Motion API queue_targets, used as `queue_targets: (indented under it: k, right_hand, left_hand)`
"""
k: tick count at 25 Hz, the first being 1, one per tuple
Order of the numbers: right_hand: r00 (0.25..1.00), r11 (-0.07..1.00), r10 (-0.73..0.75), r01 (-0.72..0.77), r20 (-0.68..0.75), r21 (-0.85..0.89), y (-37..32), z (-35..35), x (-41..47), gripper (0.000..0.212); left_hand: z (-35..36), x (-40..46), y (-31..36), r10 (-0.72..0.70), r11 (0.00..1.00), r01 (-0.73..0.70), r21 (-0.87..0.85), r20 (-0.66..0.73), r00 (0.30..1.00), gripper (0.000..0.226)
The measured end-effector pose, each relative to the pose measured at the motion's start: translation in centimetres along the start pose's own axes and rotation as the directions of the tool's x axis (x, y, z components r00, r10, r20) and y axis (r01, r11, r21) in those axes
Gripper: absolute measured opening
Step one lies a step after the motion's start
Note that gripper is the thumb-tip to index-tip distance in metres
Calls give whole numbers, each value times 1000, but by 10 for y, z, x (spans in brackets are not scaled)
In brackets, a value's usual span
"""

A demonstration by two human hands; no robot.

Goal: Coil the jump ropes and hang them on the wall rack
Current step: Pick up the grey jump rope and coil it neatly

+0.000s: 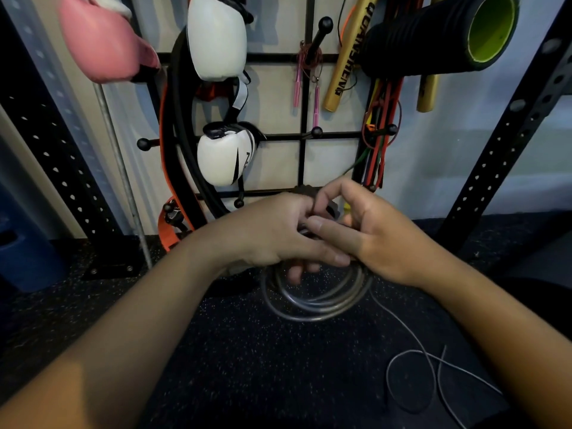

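The left hand [272, 233] grips the top of a coiled jump rope [312, 305], its fingers curled round the gathered loops, which hang below it over the dark floor [235, 351]. The right hand [368, 239] meets it from the other side, thumb laid across and fingers bent, pinching at the same bunch; a dark handle [332, 209] seems to sit between the 2 hands, though most of it is hidden. A thin loose tail [433, 363] of the rope trails off the coil and lies in slack curves on the floor to the right.

The coiling looks nearly done, with the end being secured. Next, the tail needs gathering in, then the bundle must go up to the wall rack [305, 136], where a free peg [317, 130] stands out beside a pink rope [315, 100] already hung.
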State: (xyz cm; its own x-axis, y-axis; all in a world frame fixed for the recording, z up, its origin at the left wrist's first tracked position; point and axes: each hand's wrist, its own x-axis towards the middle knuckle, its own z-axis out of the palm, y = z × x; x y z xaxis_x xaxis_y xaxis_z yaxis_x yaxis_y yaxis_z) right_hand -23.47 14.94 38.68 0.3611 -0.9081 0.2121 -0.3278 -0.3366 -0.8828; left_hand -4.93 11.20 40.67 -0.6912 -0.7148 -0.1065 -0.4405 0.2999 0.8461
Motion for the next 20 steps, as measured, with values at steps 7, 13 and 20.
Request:
queue_targets:
  k: [7, 13, 20]
  right_hand:
    - [975, 951, -133, 75, -179, -300, 4, 0, -3, 24]
    - [930, 939, -235, 142, -283, -314, 5, -11, 0, 21]
    - [829, 988, -97, 12, -551, -155, 18, -28, -3, 54]
  left_hand:
    - [11, 2, 0, 18, 948, 11, 317, -91, 996, 23]
    - [13, 1, -2, 160, 980, -137, 145, -162, 974, 33]
    - [-3, 3, -1, 126, 595, -376, -710, -380, 916, 39]
